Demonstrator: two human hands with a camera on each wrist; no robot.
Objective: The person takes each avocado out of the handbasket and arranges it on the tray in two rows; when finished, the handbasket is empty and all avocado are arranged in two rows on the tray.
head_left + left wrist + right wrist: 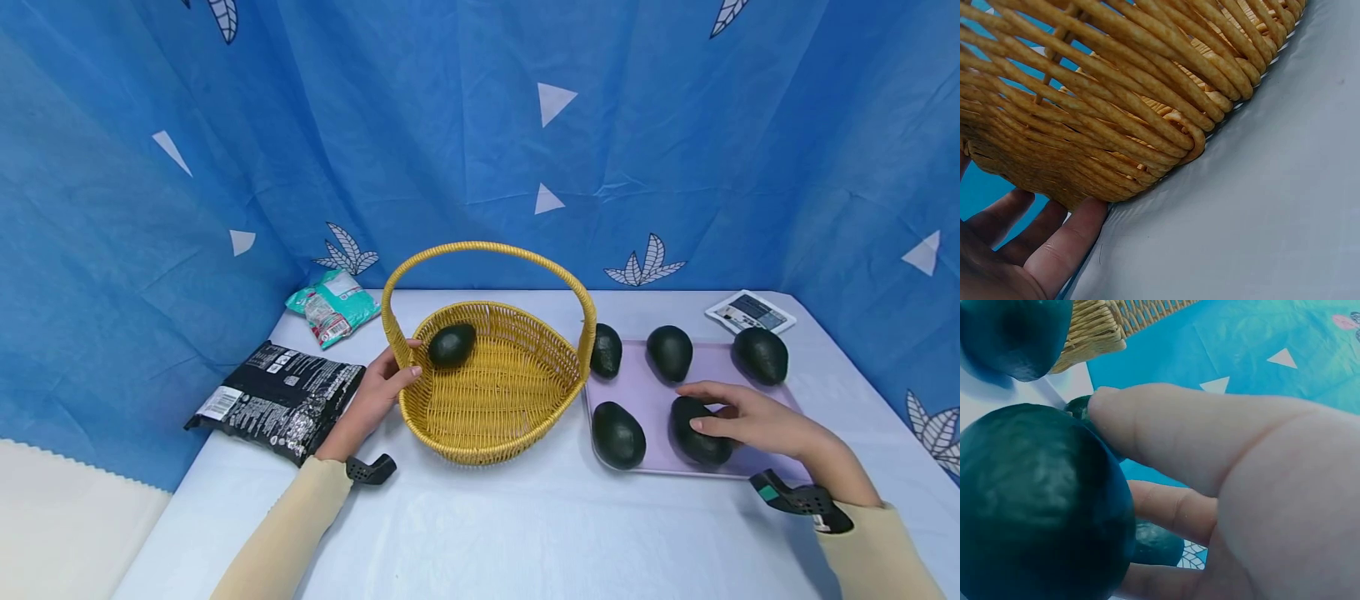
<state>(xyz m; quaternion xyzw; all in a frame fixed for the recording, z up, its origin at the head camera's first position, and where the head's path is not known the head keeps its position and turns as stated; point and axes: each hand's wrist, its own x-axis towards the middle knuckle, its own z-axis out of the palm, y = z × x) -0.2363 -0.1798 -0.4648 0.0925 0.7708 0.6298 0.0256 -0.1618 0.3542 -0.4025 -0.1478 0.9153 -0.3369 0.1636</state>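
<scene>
A yellow wicker basket [487,450] with a tall arched handle stands mid-table, one dark green avocado [452,345] inside at its left. My left hand [381,387] grips the basket's left side at the foot of the handle, and in the left wrist view its fingers [1069,244] lie against the woven wall. Over the lilac tray [656,465] at the right, my right hand [753,417] holds the front right avocado [697,437] between thumb and fingers. That avocado [1035,506] fills the left of the right wrist view.
Other avocados sit on the tray: front left [618,435], back left [606,352], back middle [669,354] and back right [760,356]. A black packet [281,396] and a teal packet [335,307] lie left of the basket. A white printed card-like thing [750,312] lies behind the tray.
</scene>
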